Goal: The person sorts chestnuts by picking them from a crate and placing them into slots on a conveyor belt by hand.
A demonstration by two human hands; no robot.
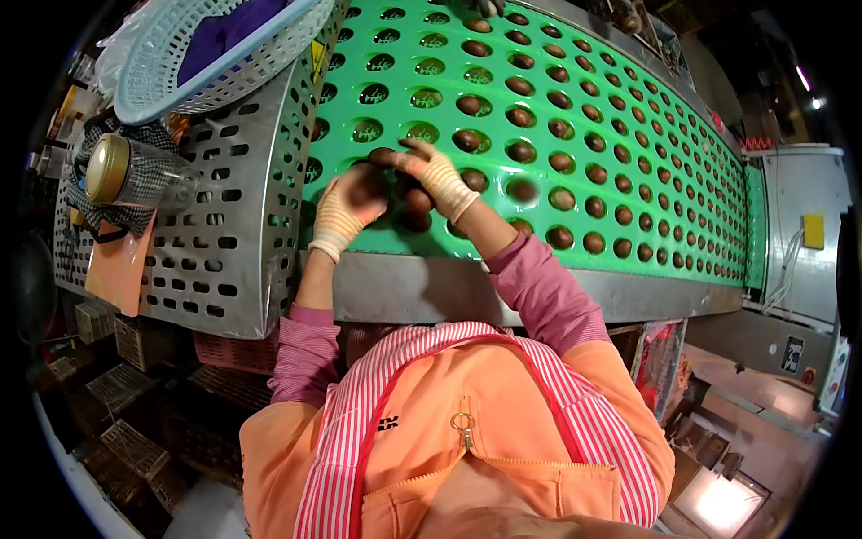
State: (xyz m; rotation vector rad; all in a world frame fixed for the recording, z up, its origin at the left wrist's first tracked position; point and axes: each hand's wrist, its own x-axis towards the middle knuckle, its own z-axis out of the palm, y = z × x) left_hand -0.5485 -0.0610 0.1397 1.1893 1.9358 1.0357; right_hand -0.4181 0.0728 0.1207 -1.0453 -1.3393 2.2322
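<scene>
My left hand [339,220], in a striped knit glove, is cupped around a dark brown egg [366,190], blurred and partly hidden by the fingers. My right hand [440,182], gloved alike, pinches another brown egg [382,157] between thumb and fingers. More eggs bunch below it, including a reddish-brown egg [416,221]; whether the palm holds any is hidden. Both hands are over the near left end of a glossy green sheet [401,81] with rows of oval pockets. Around the hands several pockets are bare, such as one pocket [367,130]; farther right, eggs [521,117] sit in them.
On the left, a perforated metal table [202,256] holds a clear jar with a gold lid [108,169] and a blue basket [144,103] with purple cloth. A metal rail [404,274] borders the near side. Another person's gloved hand [489,7] shows at the far edge.
</scene>
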